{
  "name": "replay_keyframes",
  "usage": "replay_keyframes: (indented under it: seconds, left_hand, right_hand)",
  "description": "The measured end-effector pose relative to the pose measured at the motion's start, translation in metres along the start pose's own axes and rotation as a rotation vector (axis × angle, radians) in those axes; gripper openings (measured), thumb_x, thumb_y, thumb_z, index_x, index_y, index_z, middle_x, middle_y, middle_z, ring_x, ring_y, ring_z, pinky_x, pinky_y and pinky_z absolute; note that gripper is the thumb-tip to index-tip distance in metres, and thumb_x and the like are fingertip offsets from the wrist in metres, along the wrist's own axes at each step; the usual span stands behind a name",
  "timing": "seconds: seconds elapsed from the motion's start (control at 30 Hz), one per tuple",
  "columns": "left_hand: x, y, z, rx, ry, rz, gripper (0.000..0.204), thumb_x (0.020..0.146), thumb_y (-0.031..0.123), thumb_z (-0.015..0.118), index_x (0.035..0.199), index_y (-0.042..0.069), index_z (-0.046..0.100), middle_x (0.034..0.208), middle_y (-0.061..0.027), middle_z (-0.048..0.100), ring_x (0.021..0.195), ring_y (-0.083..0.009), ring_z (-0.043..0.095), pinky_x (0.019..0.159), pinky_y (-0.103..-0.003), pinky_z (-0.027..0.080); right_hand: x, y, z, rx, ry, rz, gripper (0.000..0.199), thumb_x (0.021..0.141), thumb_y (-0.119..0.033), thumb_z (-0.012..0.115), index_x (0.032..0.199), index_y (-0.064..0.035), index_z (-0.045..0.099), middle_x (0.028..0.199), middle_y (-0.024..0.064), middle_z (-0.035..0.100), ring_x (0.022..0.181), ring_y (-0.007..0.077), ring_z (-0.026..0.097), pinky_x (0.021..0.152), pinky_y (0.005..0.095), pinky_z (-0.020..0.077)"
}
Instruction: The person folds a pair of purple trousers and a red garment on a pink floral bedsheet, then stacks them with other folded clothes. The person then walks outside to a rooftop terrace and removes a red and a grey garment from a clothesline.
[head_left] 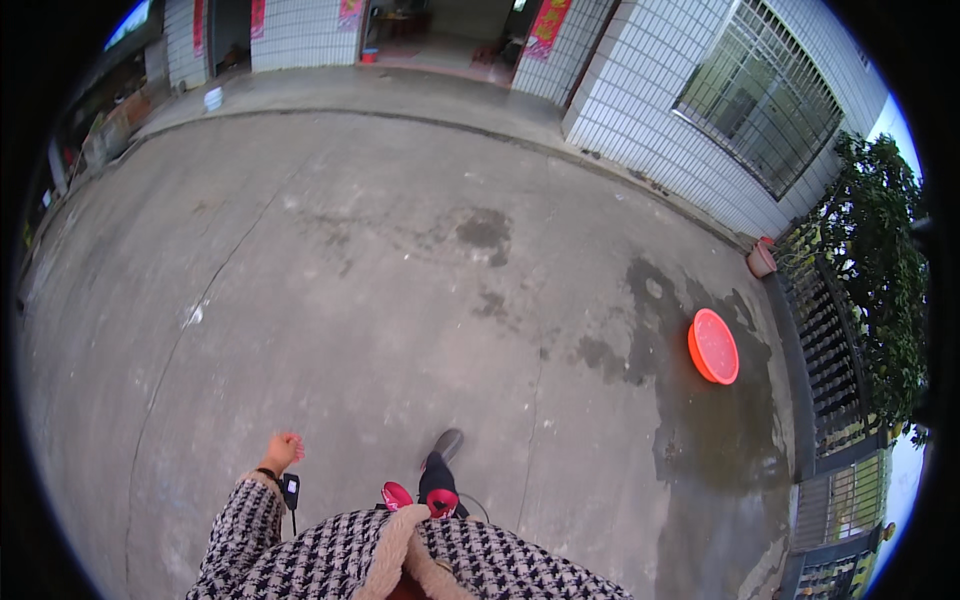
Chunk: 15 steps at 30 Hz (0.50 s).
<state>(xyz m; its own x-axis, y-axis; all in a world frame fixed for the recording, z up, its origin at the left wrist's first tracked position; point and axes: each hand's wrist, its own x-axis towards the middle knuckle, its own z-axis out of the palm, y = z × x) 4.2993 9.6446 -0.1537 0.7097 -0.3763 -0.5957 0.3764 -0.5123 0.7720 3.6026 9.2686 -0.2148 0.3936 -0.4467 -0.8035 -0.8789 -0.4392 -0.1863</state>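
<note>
My left hand [283,452] hangs low on the left, out over the concrete, with its fingers curled in and nothing visible in them. A dark band circles its wrist. Beside that wrist is a small black device [291,488] with a cable running down from it. My right hand is out of view. Below me are the black-and-white houndstooth coat [330,550] with a tan fleece edge and one grey boot [450,443] on the ground. Red items [397,495] show at the coat's hem; their kind is unclear.
An orange-red basin [714,346] sits on wet concrete at the right. Along that side run a balustrade [825,340], a bush [875,270] and a pink bucket [761,261]. Ahead, a low step fronts a tiled house with an open doorway [440,45]. A whitish bucket [213,98] stands there.
</note>
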Motion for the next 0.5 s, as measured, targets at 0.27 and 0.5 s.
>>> replay_keyframes:
  seconds: [0.27,0.5]
  left_hand:
    - [0.103,0.082,0.029,-0.139,-0.108,-0.284,0.017,0.09,0.014,0.05,0.098,0.0,0.053,0.078,-0.0163,0.064,0.061,-0.0284,0.065,0.05,-0.038,0.053]
    - [0.203,0.073,0.0,-0.301,-0.034,-0.388,0.02,0.081,0.015,0.058,0.096,0.002,0.056,0.078,-0.0159,0.064,0.065,-0.0299,0.064,0.053,-0.042,0.051]
  right_hand:
    - [0.192,-0.085,-0.299,-0.493,0.098,-0.239,0.014,0.075,-0.023,0.062,0.076,-0.0107,0.068,0.079,0.0065,0.067,0.075,0.0229,0.064,0.071,0.0332,0.0512]
    - [0.373,-0.299,-0.569,-0.062,0.515,-0.362,0.017,0.079,-0.021,0.058,0.074,-0.0077,0.066,0.067,0.0105,0.064,0.062,0.0235,0.064,0.053,0.0353,0.0507]
